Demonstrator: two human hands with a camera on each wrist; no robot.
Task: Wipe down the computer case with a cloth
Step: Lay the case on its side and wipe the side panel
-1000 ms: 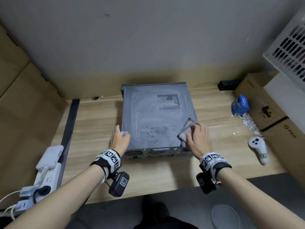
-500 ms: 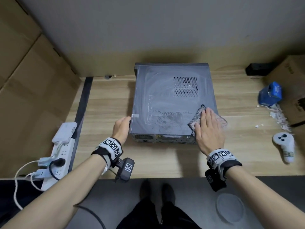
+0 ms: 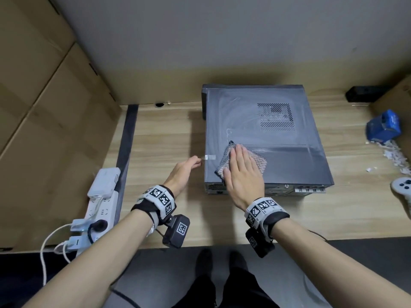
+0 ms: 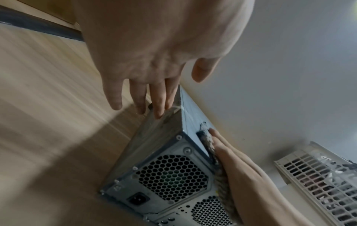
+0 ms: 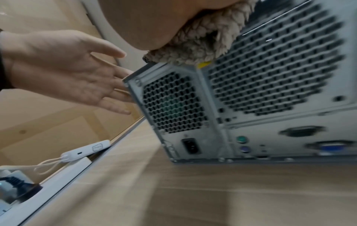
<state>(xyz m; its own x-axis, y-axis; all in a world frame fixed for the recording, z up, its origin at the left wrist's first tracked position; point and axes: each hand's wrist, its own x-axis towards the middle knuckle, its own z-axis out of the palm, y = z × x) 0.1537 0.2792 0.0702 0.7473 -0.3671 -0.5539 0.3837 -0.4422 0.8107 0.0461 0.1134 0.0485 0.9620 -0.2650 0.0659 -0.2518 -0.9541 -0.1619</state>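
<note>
The computer case [image 3: 266,134] lies on its side on the wooden tabletop [image 3: 155,134], with the cloth [image 3: 255,160] on its near-left top panel. The right hand [image 3: 241,174] presses flat on the cloth, fingers straight. The left hand [image 3: 181,171] is relaxed, straight fingertips [image 4: 158,113] touching the case's left edge, gripping nothing.

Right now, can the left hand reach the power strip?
Probably yes. The left hand is open, holding nothing, fingertips at the case side. The power strip lies just to its left on the desk, nothing between.
</note>
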